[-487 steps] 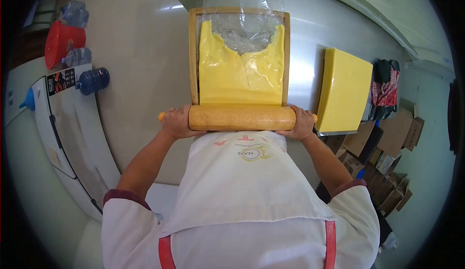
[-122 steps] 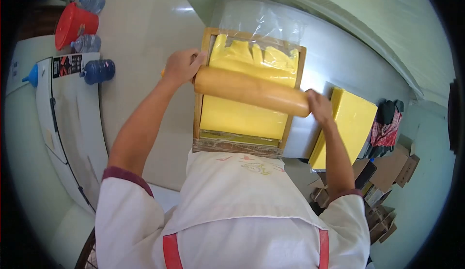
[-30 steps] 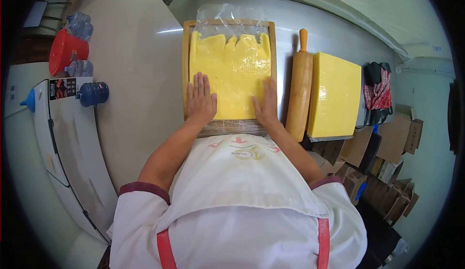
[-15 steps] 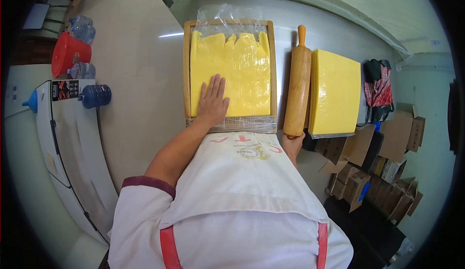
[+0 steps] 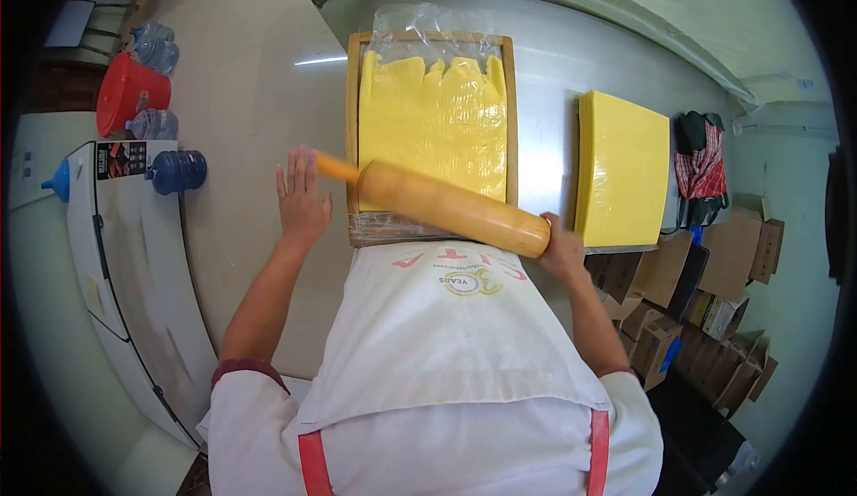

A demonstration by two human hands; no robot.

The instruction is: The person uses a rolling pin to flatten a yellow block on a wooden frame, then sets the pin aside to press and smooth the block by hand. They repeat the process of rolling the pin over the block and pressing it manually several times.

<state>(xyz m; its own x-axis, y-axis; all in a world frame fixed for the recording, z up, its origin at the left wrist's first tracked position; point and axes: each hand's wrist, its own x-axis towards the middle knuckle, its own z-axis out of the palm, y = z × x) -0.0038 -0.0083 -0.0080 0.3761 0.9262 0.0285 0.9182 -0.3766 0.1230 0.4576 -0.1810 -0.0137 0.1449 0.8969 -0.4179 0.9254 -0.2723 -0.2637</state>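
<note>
A wooden rolling pin [image 5: 455, 208] lies slantwise across the near part of a wooden frame [image 5: 511, 121]. Inside that frame is a yellow sheet [image 5: 433, 116], ragged along its far edge, under clear plastic film [image 5: 424, 21] that sticks out past the far side. My right hand [image 5: 561, 244] grips the pin's near right end, its handle hidden in the fingers. To the left of the frame, my left hand [image 5: 303, 197] is open, fingers stretched out, beside the pin's orange left handle [image 5: 335, 167].
A stack of yellow sheets [image 5: 625, 170] sits right of the frame on the metal table [image 5: 546, 58]. Beyond it is a dark and red checked cloth bundle [image 5: 699, 164]. Cardboard boxes [image 5: 732, 250] stand at right. At left are a blue water jug [image 5: 177, 173] and a red bucket [image 5: 129, 94].
My right hand has lifted the rolling pin from beside the stack and swung it left over the frame. My left hand has left the yellow sheet and moved left, toward the pin's far handle.
</note>
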